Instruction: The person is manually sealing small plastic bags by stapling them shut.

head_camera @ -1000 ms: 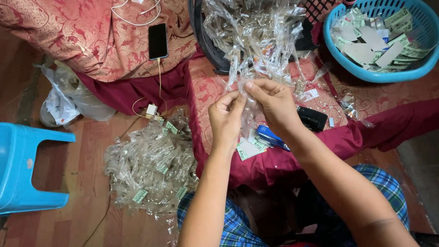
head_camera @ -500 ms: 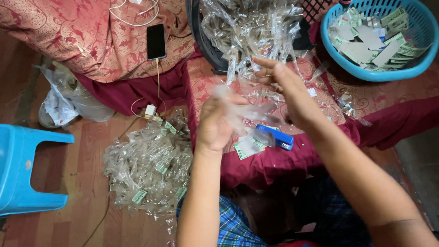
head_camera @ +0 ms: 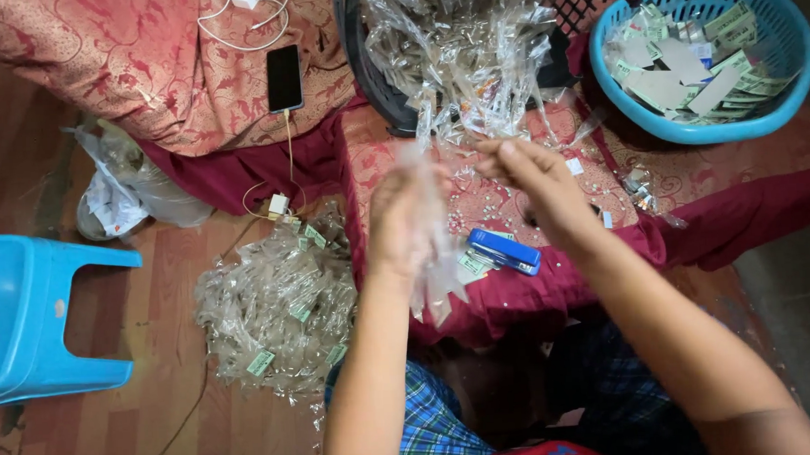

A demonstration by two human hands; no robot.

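Observation:
My left hand (head_camera: 403, 220) grips a small clear plastic bag (head_camera: 436, 276) that hangs down from it, blurred by motion. My right hand (head_camera: 530, 181) hovers just to its right with fingers bent, near the bag's top; whether it pinches the plastic is unclear. Under the hands a blue stapler (head_camera: 504, 251) lies on the red cloth beside green-and-white paper labels (head_camera: 472, 263). Behind the hands a dark basket (head_camera: 382, 87) overflows with clear plastic bags (head_camera: 466, 52).
A blue round basket (head_camera: 787, 111) of paper labels sits at the back right. A heap of filled clear bags (head_camera: 276, 301) lies on the wooden floor at left. A blue plastic stool (head_camera: 27, 321) stands far left. A phone (head_camera: 285, 78) charges on the patterned cushion.
Both hands were pinching plastic together; they parted, the right one lifting toward the basket. Now the left hand has turned the bag so it hangs down, and the right hand has come back near it.

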